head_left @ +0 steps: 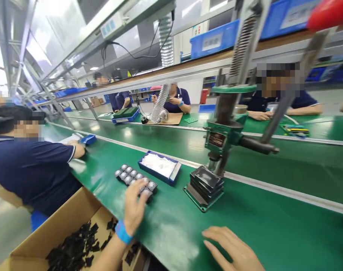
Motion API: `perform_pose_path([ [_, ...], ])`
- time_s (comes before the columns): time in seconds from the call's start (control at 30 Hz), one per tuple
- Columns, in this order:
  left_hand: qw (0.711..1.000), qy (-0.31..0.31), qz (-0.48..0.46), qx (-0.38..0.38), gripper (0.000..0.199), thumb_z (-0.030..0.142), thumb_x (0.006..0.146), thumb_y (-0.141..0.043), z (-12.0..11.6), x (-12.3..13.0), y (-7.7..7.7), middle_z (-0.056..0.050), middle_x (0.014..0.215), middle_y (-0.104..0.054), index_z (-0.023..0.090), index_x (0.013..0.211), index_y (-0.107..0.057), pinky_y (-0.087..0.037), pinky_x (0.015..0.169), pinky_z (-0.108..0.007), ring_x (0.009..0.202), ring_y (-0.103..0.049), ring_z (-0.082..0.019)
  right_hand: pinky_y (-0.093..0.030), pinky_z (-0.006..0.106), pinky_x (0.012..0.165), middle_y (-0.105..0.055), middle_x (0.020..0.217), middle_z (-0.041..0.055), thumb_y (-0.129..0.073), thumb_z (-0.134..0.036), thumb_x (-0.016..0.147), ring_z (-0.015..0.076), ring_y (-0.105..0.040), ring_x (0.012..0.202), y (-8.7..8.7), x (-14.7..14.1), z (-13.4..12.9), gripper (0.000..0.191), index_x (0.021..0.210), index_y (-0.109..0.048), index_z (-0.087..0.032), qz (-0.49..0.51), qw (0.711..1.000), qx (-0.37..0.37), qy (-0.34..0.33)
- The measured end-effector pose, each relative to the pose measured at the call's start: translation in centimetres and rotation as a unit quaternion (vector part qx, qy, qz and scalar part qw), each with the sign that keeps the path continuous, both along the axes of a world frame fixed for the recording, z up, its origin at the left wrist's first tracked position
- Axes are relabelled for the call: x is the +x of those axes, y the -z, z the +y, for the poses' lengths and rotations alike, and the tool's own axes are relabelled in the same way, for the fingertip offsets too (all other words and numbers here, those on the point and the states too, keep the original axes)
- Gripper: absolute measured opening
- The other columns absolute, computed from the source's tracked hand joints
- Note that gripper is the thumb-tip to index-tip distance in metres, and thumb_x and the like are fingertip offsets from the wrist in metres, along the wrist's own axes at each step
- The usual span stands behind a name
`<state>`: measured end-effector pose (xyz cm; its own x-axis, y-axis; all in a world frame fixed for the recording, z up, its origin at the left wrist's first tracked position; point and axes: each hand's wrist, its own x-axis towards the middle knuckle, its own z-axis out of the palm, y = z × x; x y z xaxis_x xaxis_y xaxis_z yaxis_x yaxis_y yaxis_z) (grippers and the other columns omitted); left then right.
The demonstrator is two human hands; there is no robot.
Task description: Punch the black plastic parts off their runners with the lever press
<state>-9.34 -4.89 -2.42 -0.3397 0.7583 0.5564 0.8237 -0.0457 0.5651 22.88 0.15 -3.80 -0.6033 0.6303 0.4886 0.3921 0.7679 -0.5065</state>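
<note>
A cluster of small square black parts with round whitish centres [128,174] lies in rows on the green bench top. My left hand [134,205], with a blue band at the wrist, reaches over the near right end of this cluster. Its thumb and fingertips are bent around one of the black parts [149,196]; the exact contact is partly hidden. My right hand [230,246] is over the bench at the lower right, fingers spread and holding nothing. A green hand press [216,139] stands between and beyond my hands, with a dark block [206,180] on its base.
A blue tray [174,176] of white pieces stands behind the parts. Below the bench edge, a cardboard box [72,207] holds black scraps. At left sits a co-worker [32,162]; others work across the belt. The press's lever [290,86] slants at right beneath a shelf with blue bins [213,39].
</note>
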Motion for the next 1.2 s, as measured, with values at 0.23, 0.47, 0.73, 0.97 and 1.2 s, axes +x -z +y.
perform_pose_path([
  [0.23,0.99,-0.126,-0.057,-0.041,0.043,0.04,0.099,-0.037,1.2,-15.4,0.6,-0.013,0.14,-0.052,0.017,0.132,-0.052,-0.037,0.113,-0.048,0.134,-0.046,-0.026,-0.056,0.04,0.091,-0.064,0.116,0.0096,-0.052,-0.033,0.094,0.0226,-0.064,0.107,-0.6,-15.6,3.4,0.027,0.116,-0.064,-0.024,-0.014,0.999,0.018,-0.042],
  [0.47,0.989,-0.082,-0.08,-0.097,0.03,0.039,0.094,-0.049,2.3,-17.2,1.7,-0.01,0.117,-0.061,0.02,0.111,-0.066,-0.057,0.088,-0.037,0.114,-0.059,-0.023,-0.058,0.036,0.085,-0.064,0.106,0.0085,-0.06,-0.027,0.089,0.0223,-0.065,0.1,1.4,-22.0,3.0,0.024,0.111,-0.065,-0.022,-0.032,0.998,0.001,-0.056],
  [0.73,0.986,-0.024,-0.089,-0.14,0.033,0.042,0.095,-0.048,-1.7,-8.9,3.6,-0.011,0.124,-0.05,0.024,0.116,-0.066,-0.058,0.089,-0.042,0.105,-0.063,-0.023,-0.058,0.028,0.086,-0.067,0.109,0.0075,-0.049,-0.036,0.096,0.0171,-0.068,0.097,1.2,-10.8,2.3,0.029,0.113,-0.07,-0.026,-0.056,0.997,-0.029,-0.047],
  [0.97,0.982,0.051,-0.008,-0.181,0.039,0.035,0.096,-0.048,-3.9,2.9,3.8,-0.011,0.138,-0.04,0.03,0.134,-0.055,-0.054,0.097,-0.047,0.123,-0.054,-0.03,-0.06,0.023,0.081,-0.07,0.107,0.0049,-0.054,-0.045,0.093,0.0162,-0.07,0.091,0.4,2.0,0.7,0.029,0.11,-0.073,-0.031,-0.078,0.995,-0.034,0.05],
  [1.2,0.97,0.115,0.015,-0.216,0.05,0.036,0.097,-0.048,-4.4,6.6,3.3,-0.01,0.149,-0.032,0.036,0.146,-0.038,-0.058,0.091,-0.043,0.122,-0.057,-0.029,-0.06,0.025,0.081,-0.07,0.107,0.0043,-0.05,-0.047,0.095,0.0161,-0.07,0.089,-1.1,6.6,-0.2,0.031,0.107,-0.074,-0.03,-0.115,0.987,-0.015,0.114],
])
